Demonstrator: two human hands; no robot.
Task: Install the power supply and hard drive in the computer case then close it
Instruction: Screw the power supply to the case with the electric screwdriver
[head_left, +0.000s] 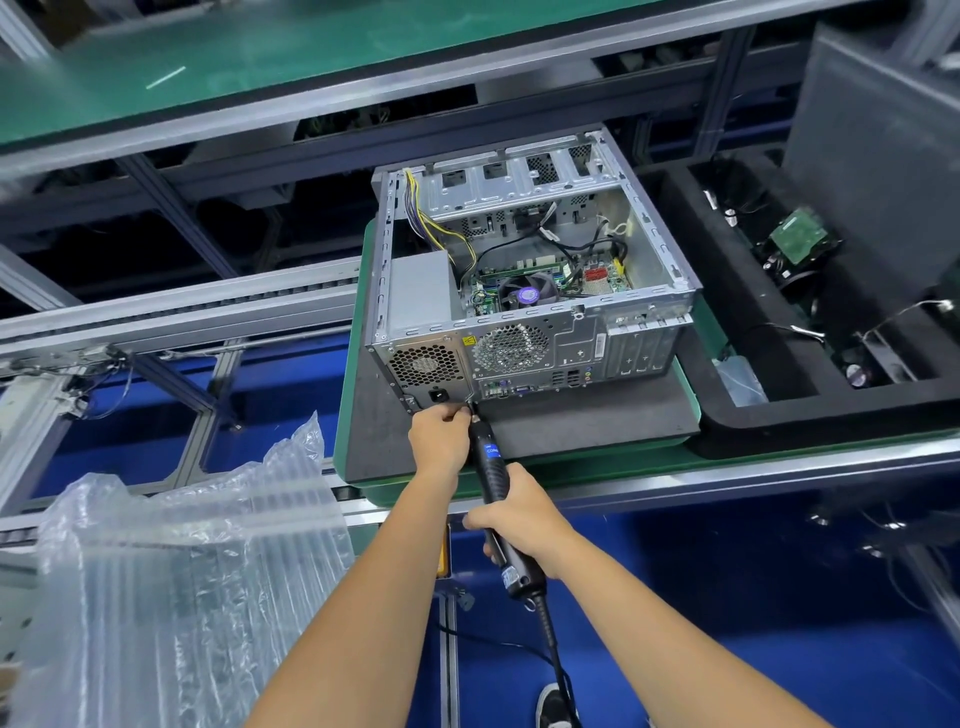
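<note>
An open metal computer case (644, 332) lies on a dark mat, its rear panel facing me. The grey power supply (418, 296) sits inside at the left, its fan grille and socket showing at the rear. My right hand (519, 514) grips a black electric screwdriver (491, 467) whose tip meets the rear panel beside the power socket. My left hand (439, 436) pinches the screwdriver's tip end at the screw. A hard drive (797, 241) with a green board lies in the black tray to the right.
The case's mat (571, 421) rests on a green pallet (358, 332) on a conveyor line. A black foam tray (737, 415) with parts and cables stands to the right. Clear air-cushion wrap (176, 571) lies at lower left. The screwdriver's cable (556, 654) hangs down toward the floor.
</note>
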